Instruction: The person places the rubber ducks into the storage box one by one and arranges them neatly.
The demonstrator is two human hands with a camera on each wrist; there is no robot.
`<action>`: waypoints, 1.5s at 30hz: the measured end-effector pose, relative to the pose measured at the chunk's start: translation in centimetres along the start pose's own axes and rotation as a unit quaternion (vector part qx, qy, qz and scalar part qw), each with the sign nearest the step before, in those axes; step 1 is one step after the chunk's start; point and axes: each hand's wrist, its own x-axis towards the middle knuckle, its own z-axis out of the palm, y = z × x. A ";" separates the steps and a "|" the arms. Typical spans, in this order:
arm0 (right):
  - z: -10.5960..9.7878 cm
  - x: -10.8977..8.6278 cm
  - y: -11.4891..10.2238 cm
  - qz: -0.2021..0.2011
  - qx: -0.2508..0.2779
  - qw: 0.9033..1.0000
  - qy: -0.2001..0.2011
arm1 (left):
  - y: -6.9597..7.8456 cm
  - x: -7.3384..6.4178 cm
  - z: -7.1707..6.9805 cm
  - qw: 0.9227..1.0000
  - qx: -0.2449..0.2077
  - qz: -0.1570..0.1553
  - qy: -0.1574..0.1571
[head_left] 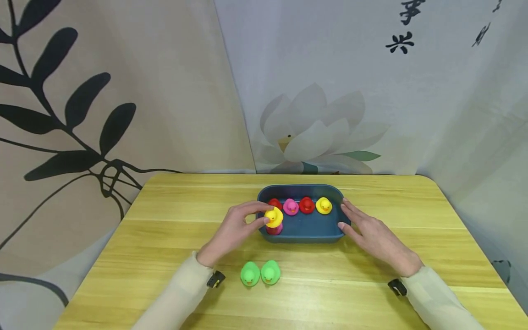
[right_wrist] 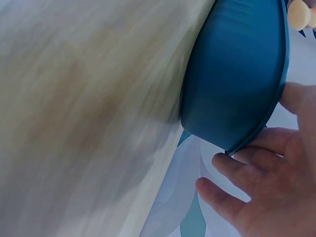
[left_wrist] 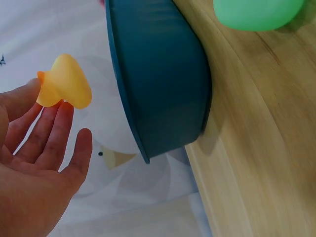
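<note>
My left hand pinches a yellow rubber duck between thumb and fingertips, held up over the left end of a dark blue tray. In the left wrist view the same duck appears beyond the tray's rim. My right hand rests at the tray's right end, fingers extended and fingertips at the rim. Along the tray's back side sit a red duck, a pink duck, a second yellow duck and another red one. A pinkish-red duck is partly hidden beneath the held duck.
Two green ducks stand side by side on the wooden table, in front of the tray and right of my left wrist. Behind the table's back edge hangs a printed cloth with leaves and a lotus.
</note>
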 end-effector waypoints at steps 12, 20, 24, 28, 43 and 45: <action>0.2 0.1 -0.1 -0.003 0.003 1.000 0.003 | -0.3 1.5 1.6 1.000 0.004 0.006 -0.029; 0.2 0.0 -0.2 -0.002 0.007 1.000 0.005 | -0.6 2.3 2.8 0.999 0.009 0.001 -0.042; 0.2 0.0 -0.2 -0.002 0.006 1.000 0.006 | -0.8 2.7 3.2 0.999 0.014 0.002 -0.047; 0.3 0.0 -0.2 -0.003 0.004 1.000 0.007 | -0.9 3.0 3.7 0.998 0.025 0.006 -0.053; 0.5 -0.1 0.0 -0.008 0.006 1.000 0.009 | -1.7 3.8 4.8 0.990 0.095 0.009 -0.107; 0.5 -0.1 0.0 -0.007 0.005 1.000 0.010 | -1.8 4.0 4.9 0.988 0.103 0.007 -0.114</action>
